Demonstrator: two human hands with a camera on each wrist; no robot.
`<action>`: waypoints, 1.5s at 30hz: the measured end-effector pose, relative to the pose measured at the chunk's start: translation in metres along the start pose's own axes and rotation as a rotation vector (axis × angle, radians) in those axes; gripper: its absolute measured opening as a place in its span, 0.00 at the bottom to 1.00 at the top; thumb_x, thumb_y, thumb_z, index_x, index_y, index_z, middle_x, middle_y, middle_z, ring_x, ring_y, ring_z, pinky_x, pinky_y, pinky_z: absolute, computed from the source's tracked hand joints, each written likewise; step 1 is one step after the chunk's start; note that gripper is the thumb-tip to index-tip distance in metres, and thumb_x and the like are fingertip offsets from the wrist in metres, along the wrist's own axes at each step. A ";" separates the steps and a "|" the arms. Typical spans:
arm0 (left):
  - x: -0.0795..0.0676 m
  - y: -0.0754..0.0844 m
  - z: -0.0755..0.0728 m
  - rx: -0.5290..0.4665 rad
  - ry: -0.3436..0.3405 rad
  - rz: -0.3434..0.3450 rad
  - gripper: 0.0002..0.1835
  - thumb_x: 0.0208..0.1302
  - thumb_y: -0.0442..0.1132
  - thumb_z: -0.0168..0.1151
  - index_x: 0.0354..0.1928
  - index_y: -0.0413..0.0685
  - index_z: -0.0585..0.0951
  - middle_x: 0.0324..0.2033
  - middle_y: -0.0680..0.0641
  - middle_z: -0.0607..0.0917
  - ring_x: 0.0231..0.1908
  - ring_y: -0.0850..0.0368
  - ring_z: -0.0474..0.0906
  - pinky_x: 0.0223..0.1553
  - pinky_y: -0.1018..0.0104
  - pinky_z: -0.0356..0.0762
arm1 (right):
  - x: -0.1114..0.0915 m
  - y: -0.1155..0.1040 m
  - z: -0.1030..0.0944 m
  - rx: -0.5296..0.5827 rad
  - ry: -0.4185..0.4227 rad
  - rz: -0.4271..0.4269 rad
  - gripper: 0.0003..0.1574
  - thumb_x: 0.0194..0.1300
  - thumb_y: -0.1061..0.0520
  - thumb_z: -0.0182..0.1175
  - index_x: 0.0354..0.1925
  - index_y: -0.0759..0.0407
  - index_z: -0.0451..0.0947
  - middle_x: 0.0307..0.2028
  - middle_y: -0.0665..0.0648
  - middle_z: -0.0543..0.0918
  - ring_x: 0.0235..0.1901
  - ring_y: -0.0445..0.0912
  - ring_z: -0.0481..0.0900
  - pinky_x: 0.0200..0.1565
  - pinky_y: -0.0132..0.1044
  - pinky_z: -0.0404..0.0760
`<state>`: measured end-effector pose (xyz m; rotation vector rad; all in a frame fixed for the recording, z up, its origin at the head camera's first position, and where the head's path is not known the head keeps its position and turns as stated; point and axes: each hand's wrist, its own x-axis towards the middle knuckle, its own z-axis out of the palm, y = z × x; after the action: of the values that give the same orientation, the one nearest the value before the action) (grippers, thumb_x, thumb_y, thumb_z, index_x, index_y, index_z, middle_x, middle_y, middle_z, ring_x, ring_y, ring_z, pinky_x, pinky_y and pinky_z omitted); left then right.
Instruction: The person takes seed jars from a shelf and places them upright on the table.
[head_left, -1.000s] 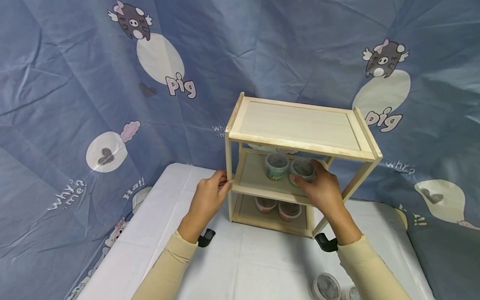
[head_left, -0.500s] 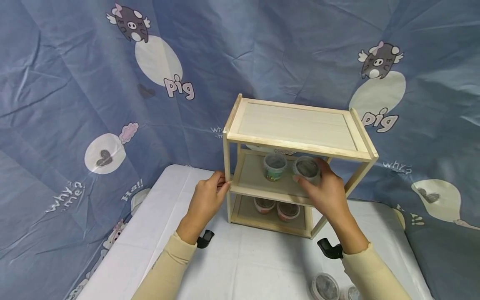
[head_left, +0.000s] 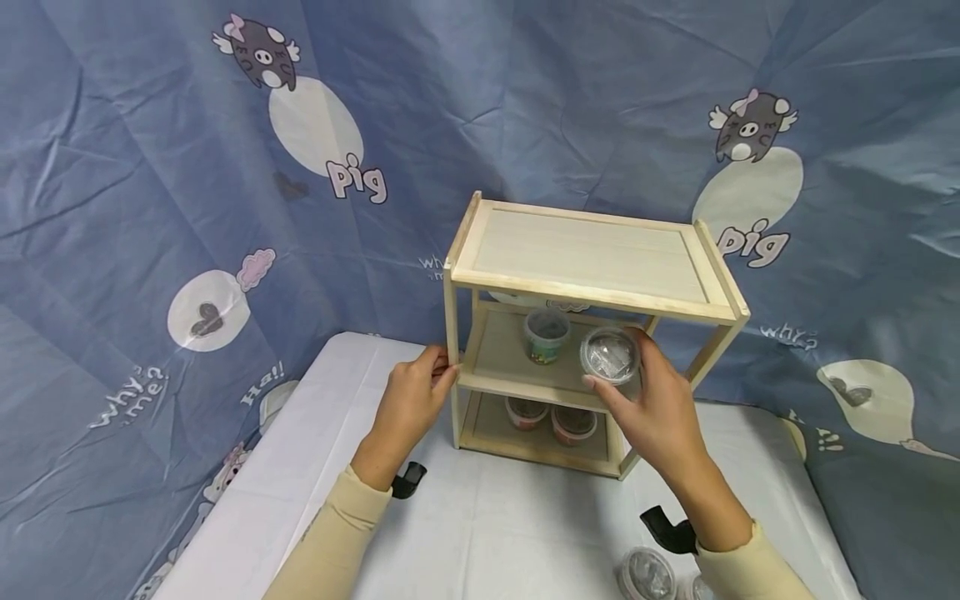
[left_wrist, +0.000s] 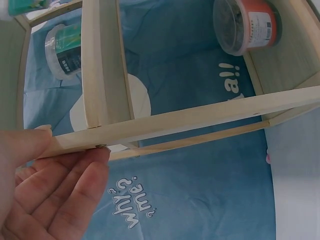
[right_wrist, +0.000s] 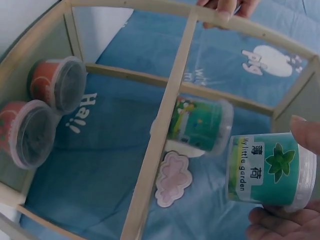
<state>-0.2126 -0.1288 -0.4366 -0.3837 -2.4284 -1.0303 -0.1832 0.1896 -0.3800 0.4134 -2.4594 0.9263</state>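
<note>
A small wooden shelf rack point(head_left: 592, 254) with three levels stands in the head view. My left hand point(head_left: 412, 396) pinches its left front post point(head_left: 452, 325) between thumb and fingers. In my right hand point(head_left: 660, 412) is a plastic tub point(right_wrist: 265, 170) with a green leaf-printed label, gripped around its sides near the lid. It is at the front of the middle level, its clear lid turned towards the head camera. A second green-labelled tub point(head_left: 547, 335) sits farther back on that level. Two red-labelled tubs point(head_left: 527, 412) stand on the bottom level, partly hidden by the middle board.
Two more lidded tubs point(head_left: 647, 575) are on the white tabletop point(head_left: 495, 517) at the lower right, one partly hidden by the right sleeve. A blue curtain point(head_left: 405, 108) with pig prints hangs behind and beside the table. The rack's top board overhangs the right hand's working space.
My right hand has drawn its tub away from the other green tub, rightward and towards the front, and tilted the lid towards me. My left hand keeps its hold on the post.
</note>
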 end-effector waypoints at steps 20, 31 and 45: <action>-0.001 -0.002 0.001 0.017 0.001 -0.001 0.10 0.71 0.34 0.70 0.49 0.36 0.84 0.40 0.40 0.91 0.40 0.49 0.90 0.38 0.58 0.88 | -0.059 -0.008 -0.013 -0.087 0.034 -0.271 0.56 0.67 0.37 0.72 0.78 0.63 0.62 0.74 0.63 0.69 0.70 0.62 0.71 0.68 0.39 0.72; 0.000 0.000 0.000 0.013 -0.004 -0.002 0.10 0.72 0.35 0.69 0.49 0.36 0.84 0.40 0.40 0.91 0.40 0.49 0.90 0.38 0.58 0.89 | -0.103 0.002 -0.010 -0.070 -0.016 -0.177 0.57 0.67 0.27 0.65 0.78 0.60 0.63 0.73 0.60 0.71 0.68 0.59 0.74 0.67 0.17 0.58; 0.000 -0.001 0.001 0.015 -0.004 0.000 0.10 0.72 0.35 0.69 0.49 0.37 0.84 0.40 0.41 0.91 0.40 0.50 0.90 0.38 0.58 0.88 | -0.142 0.016 0.003 -0.108 -0.028 -0.162 0.69 0.46 0.46 0.87 0.79 0.57 0.63 0.70 0.62 0.75 0.61 0.60 0.80 0.64 0.14 0.58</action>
<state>-0.2136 -0.1285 -0.4381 -0.3810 -2.4382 -1.0115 -0.0721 0.2150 -0.4655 0.5818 -2.4455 0.7227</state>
